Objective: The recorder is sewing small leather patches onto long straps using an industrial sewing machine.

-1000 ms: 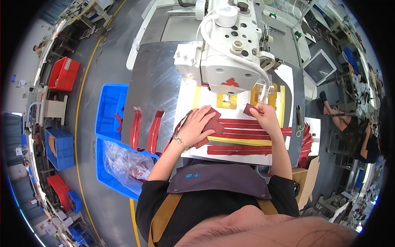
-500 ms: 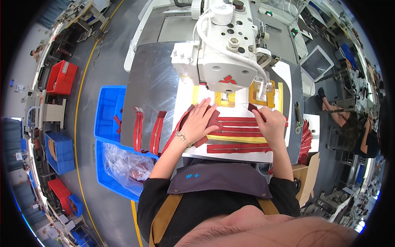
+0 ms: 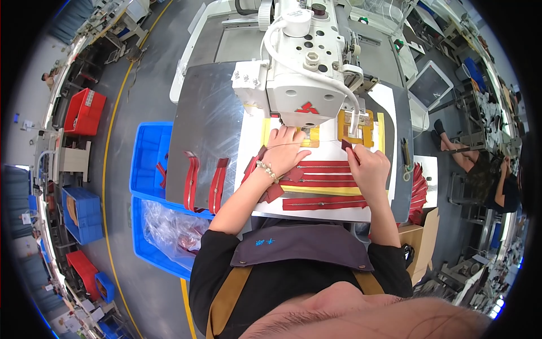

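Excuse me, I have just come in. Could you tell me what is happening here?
A person sits or stands at a white industrial sewing machine. The right hand pinches a small dark-red piece near a yellow frame. The left hand is spread before the machine, with dark-red fabric pieces by its wrist. Red zippers lie on a white sheet.
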Available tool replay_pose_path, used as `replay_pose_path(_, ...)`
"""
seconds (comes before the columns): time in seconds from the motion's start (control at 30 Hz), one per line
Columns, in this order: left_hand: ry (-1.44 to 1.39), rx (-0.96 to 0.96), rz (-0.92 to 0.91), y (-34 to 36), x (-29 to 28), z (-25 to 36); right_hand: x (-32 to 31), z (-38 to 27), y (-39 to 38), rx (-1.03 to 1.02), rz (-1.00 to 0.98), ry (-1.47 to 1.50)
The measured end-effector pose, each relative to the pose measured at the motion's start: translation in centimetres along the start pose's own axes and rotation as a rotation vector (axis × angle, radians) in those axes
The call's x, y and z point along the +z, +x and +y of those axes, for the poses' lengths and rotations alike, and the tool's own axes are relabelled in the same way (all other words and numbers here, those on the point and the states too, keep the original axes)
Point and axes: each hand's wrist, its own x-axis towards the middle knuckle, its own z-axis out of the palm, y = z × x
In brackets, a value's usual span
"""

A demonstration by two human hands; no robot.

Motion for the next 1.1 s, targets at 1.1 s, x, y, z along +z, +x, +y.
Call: replay_pose_path(1.1, -0.447, -0.262, -0.523, -8.8, -9.4, -10.7, 0.1, -7.4, 2.6, 0.271, -0.891, 1.83)
